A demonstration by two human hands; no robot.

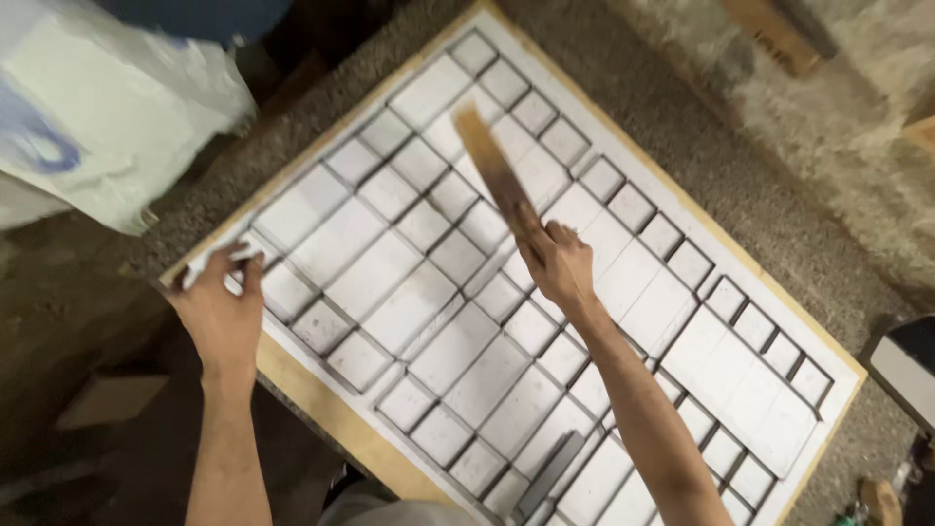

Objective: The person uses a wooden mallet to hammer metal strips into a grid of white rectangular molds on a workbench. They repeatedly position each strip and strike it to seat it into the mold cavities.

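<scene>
Right hand (557, 261), fingers closed round the lower end of a flat wooden stick (490, 166); the stick's long axis runs up and left from the grip, lying over the white gridded panel (604, 292). Left hand (222, 310) pinches the panel's near-left edge, well apart from the stick, so the right is nearer.

A grey speckled stone slab (682, 127) carries a wooden-edged board (321, 409) gridded with white tiles (409, 307).
</scene>
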